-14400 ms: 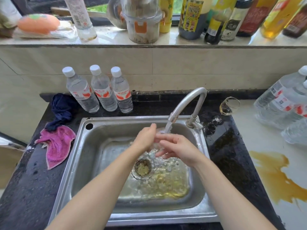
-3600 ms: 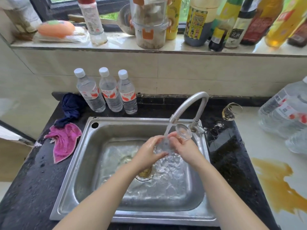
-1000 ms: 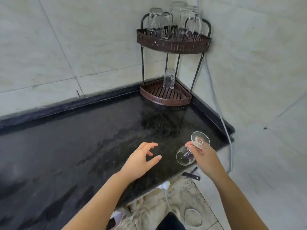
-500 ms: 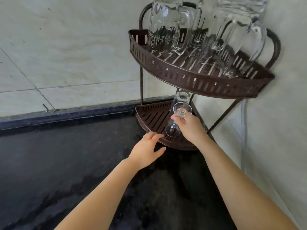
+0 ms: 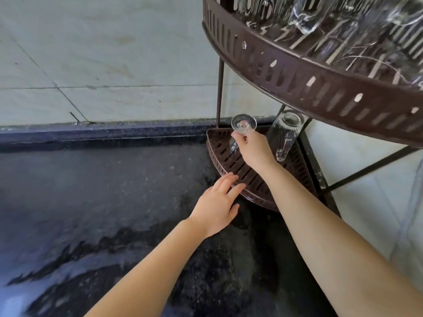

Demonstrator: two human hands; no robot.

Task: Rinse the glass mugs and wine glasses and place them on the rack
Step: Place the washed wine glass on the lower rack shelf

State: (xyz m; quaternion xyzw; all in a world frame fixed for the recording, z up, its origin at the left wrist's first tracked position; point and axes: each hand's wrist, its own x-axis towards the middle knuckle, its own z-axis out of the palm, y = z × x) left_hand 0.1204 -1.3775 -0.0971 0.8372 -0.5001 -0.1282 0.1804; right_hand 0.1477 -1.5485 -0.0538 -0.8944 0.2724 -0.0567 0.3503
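My right hand (image 5: pixel 254 152) pinches the stem of a wine glass (image 5: pixel 243 125) held upside down, foot up, bowl down at the left part of the rack's lower shelf (image 5: pixel 249 177). I cannot tell whether the bowl touches the slats. A second clear glass (image 5: pixel 285 136) stands upside down on that shelf, just right of my hand. My left hand (image 5: pixel 217 207) hovers with relaxed fingers at the shelf's front rim, holding nothing. Several glass mugs (image 5: pixel 320 21) fill the brown upper shelf (image 5: pixel 315 88).
The rack stands in the corner on a wet black counter (image 5: pixel 103 191), with tiled walls (image 5: pixel 103 53) behind and to the right. Thin metal legs (image 5: pixel 220 92) hold up the upper shelf, which overhangs the lower one.
My right hand has carried the wine glass from in front of the rack to over the lower shelf. My left hand has followed to the shelf's front rim. The view has moved closer.
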